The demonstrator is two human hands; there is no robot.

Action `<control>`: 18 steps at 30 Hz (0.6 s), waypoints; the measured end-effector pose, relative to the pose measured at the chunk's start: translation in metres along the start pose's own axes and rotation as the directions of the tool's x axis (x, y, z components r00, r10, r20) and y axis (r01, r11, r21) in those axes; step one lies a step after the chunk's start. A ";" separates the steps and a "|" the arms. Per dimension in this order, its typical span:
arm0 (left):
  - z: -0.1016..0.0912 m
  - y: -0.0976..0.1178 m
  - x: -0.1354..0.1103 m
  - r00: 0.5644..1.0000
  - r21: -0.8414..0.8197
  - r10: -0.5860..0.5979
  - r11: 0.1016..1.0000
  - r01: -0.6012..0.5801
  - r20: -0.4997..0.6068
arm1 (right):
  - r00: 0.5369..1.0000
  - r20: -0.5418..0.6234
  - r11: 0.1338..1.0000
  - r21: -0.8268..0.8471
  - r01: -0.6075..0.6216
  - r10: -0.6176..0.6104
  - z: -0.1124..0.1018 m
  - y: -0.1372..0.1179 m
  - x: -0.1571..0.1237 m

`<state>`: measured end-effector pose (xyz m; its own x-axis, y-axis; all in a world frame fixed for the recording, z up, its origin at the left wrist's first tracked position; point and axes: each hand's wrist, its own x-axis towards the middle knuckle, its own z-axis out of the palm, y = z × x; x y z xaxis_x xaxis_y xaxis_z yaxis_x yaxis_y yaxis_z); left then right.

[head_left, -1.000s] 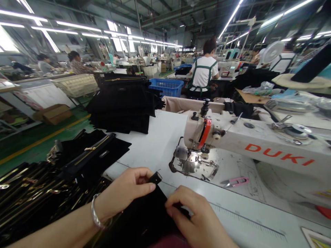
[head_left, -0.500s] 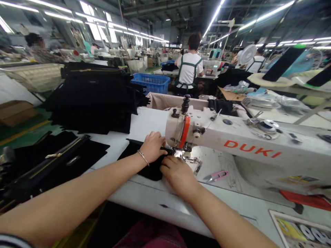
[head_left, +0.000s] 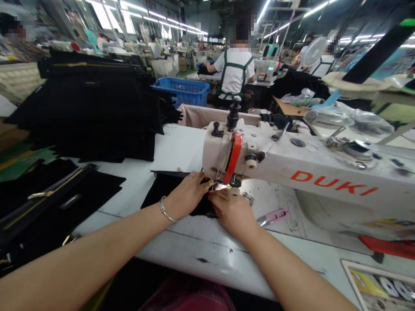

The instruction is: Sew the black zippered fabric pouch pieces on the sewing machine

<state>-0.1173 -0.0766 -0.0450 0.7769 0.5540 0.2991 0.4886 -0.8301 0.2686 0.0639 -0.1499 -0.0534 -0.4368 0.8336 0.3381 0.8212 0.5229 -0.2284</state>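
A black fabric piece [head_left: 171, 190] lies on the sewing machine's bed, its right edge at the lit presser foot [head_left: 215, 185]. My left hand [head_left: 189, 194], a bracelet on its wrist, grips the fabric's upper part just left of the foot, thumb and fingers together. Close in front of the foot, my right hand [head_left: 234, 212] has its curled fingers on the fabric's right edge; its fingertips are partly hidden. The white sewing machine [head_left: 266, 164] stands over the fabric, with an orange guard on its head. Pink-handled thread snips [head_left: 274, 217] lie to the right of my right hand.
A tall stack of black fabric pieces [head_left: 97, 108] stands at the back left. More black pieces with gold zips [head_left: 65, 194] lie at the near left. Behind are a blue basket [head_left: 191, 93] and a co-worker in a white shirt [head_left: 238, 71]. A cloth-lined bin [head_left: 194, 116] adjoins the table.
My view has tilted down and shifted. Both hands have come closer to the presser foot with the fabric; my right hand now covers more of the metal plate beside it.
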 end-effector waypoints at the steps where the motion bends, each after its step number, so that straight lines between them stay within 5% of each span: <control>1: -0.001 0.000 0.003 1.000 -0.003 0.016 1.000 -0.016 0.011 | 1.000 -0.008 1.000 -0.006 -0.014 0.014 -0.001 0.000 0.000; 10: 0.005 0.014 -0.010 0.997 -0.033 0.066 0.997 -0.067 -0.027 | 0.997 -0.041 0.998 0.017 0.058 -0.058 -0.002 -0.004 -0.022; 18: 0.003 -0.004 -0.010 0.997 -0.102 0.064 0.993 -0.061 0.030 | 0.998 -0.024 0.999 0.016 0.052 -0.051 -0.005 -0.005 -0.019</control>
<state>-0.1260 -0.0794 -0.0522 0.8182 0.4976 0.2880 0.3977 -0.8516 0.3416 0.0698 -0.1690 -0.0536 -0.4696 0.8013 0.3708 0.7914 0.5682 -0.2255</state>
